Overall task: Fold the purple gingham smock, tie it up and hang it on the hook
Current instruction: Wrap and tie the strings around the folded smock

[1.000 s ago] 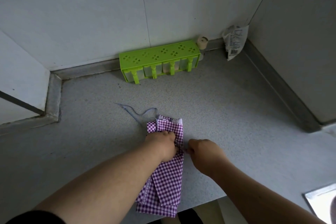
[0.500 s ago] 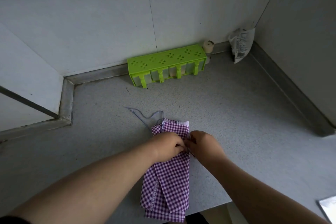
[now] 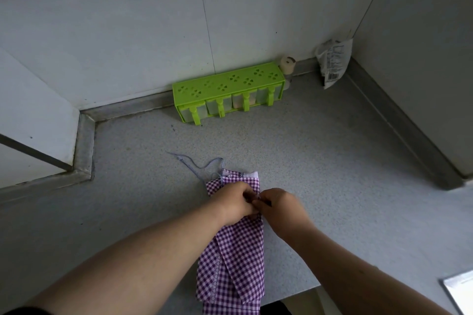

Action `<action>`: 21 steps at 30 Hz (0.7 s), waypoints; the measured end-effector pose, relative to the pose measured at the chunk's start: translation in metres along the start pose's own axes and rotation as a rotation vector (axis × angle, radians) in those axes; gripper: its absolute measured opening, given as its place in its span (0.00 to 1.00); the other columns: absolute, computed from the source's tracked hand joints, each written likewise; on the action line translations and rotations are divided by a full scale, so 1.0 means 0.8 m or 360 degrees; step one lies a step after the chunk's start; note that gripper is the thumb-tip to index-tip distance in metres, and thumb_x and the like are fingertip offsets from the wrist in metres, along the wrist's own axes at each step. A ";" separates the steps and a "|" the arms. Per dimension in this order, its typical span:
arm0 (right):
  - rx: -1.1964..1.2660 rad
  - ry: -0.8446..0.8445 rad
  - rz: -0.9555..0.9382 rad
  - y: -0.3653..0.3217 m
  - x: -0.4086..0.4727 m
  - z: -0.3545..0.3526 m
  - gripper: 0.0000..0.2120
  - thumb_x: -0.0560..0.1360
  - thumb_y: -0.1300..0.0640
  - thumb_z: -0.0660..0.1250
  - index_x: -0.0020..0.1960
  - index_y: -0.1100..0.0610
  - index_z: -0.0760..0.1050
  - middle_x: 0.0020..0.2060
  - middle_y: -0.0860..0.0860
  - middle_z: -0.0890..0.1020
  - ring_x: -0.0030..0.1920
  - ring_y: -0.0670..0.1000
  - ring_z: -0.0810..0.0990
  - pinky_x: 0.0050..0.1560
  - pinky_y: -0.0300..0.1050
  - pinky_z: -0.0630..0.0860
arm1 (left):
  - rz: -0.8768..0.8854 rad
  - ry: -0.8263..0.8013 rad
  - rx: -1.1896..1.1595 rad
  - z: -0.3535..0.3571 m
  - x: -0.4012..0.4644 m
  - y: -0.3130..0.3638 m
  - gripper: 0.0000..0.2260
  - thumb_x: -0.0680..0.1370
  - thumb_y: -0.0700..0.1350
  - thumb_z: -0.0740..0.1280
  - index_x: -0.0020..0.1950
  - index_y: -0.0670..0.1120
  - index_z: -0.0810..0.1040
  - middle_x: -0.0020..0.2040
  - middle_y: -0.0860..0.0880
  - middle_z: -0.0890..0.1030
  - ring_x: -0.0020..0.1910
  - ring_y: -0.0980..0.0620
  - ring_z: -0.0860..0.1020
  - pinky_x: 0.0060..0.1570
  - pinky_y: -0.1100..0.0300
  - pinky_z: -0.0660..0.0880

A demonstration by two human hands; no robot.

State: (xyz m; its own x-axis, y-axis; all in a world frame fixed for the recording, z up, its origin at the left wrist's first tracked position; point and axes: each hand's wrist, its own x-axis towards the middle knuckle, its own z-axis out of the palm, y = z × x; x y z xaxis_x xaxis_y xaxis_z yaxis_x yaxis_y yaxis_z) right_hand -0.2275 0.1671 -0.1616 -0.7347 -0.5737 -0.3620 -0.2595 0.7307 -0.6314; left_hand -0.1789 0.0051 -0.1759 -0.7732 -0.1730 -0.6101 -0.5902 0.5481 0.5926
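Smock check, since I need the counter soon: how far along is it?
Folding looks done: the smock lies as a narrow strip on the counter. Tying is in hand: the left hand and right hand meet at its middle, apparently pinching a tie; one string trails loose. Hanging is left; no hook is in view.

No legible text for you in this view; only candidate is the white plastic bag (image 3: 332,64) in the back-right corner of the counter (image 3: 332,161): dark print + what looks like a barcode low on it, too small/blurred to read; green spice rack (image 3: 227,91) has cut-out clover shapes only, no lettering; nothing printed that you can make out on the smock (image 3: 235,263).
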 end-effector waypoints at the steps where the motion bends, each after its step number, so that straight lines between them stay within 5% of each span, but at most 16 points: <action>1: -0.0040 -0.0015 -0.0053 -0.001 -0.001 -0.002 0.10 0.82 0.51 0.65 0.48 0.53 0.83 0.41 0.48 0.81 0.42 0.48 0.79 0.45 0.45 0.77 | 0.0011 -0.0031 -0.0063 0.001 0.000 0.000 0.06 0.76 0.49 0.78 0.47 0.56 0.82 0.44 0.59 0.84 0.45 0.60 0.82 0.48 0.63 0.75; 6: -0.0089 -0.0091 -0.0288 0.000 -0.005 -0.014 0.10 0.82 0.59 0.64 0.56 0.54 0.84 0.47 0.50 0.82 0.46 0.50 0.79 0.49 0.46 0.77 | -0.0056 -0.0038 -0.0340 0.005 0.000 -0.005 0.02 0.76 0.47 0.79 0.44 0.52 0.87 0.43 0.56 0.88 0.47 0.59 0.86 0.56 0.62 0.79; 10: -0.0050 -0.0046 -0.0141 0.010 -0.003 -0.017 0.09 0.80 0.55 0.67 0.59 0.47 0.77 0.50 0.44 0.81 0.49 0.44 0.80 0.49 0.38 0.77 | -0.0097 -0.0018 -0.0304 0.006 0.000 -0.003 0.07 0.75 0.51 0.79 0.41 0.51 0.86 0.41 0.58 0.88 0.45 0.59 0.85 0.52 0.63 0.79; 14: -0.0195 -0.0028 -0.0205 0.021 0.001 -0.016 0.08 0.80 0.52 0.67 0.59 0.47 0.79 0.50 0.44 0.81 0.48 0.43 0.78 0.49 0.35 0.75 | -0.0125 -0.0032 -0.0337 0.002 -0.003 -0.002 0.09 0.76 0.52 0.77 0.43 0.48 0.85 0.43 0.54 0.88 0.49 0.54 0.86 0.58 0.53 0.81; 21: -0.0419 -0.0049 -0.0315 0.045 -0.013 -0.014 0.07 0.82 0.54 0.63 0.53 0.47 0.80 0.46 0.43 0.78 0.46 0.44 0.77 0.49 0.42 0.78 | 0.0104 0.0018 -0.0003 -0.008 -0.013 -0.005 0.08 0.81 0.53 0.71 0.44 0.53 0.82 0.43 0.54 0.86 0.45 0.55 0.84 0.52 0.53 0.81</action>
State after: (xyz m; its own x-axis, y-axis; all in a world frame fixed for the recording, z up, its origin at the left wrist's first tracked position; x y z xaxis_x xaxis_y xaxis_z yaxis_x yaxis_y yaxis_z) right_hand -0.2363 0.2036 -0.1729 -0.6354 -0.7222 -0.2733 -0.5515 0.6722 -0.4941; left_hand -0.1699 -0.0003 -0.1682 -0.8128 -0.1460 -0.5640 -0.5387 0.5568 0.6322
